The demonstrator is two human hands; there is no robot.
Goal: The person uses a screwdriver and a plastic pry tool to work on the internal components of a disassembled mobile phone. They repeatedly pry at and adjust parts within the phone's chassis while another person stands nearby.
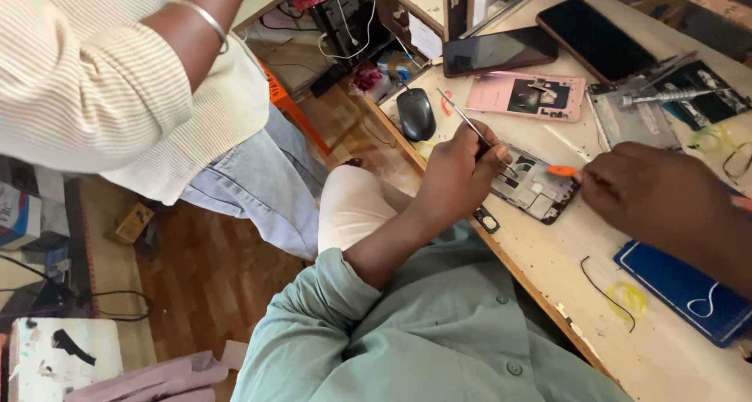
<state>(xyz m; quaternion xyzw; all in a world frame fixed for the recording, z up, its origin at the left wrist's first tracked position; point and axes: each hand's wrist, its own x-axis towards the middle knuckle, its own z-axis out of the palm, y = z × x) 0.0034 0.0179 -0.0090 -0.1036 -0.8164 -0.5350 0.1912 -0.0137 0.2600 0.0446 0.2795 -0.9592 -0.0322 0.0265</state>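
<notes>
An opened phone frame (536, 189) lies near the edge of the pale workbench (674, 355). My left hand (454, 175) grips thin metal tweezers (462, 118), their tip pointing down at the frame. My right hand (666, 198) holds a small orange-handled screwdriver (562, 170), its tip over the frame's right side. Both hands sit right at the frame.
On the bench lie a pink phone back cover (526, 96), two dark phones (500, 51) (595, 38), a black mouse (415, 114), a blue case (689, 291) and loose wires (607, 292). Another person in a striped top (117, 81) stands at left.
</notes>
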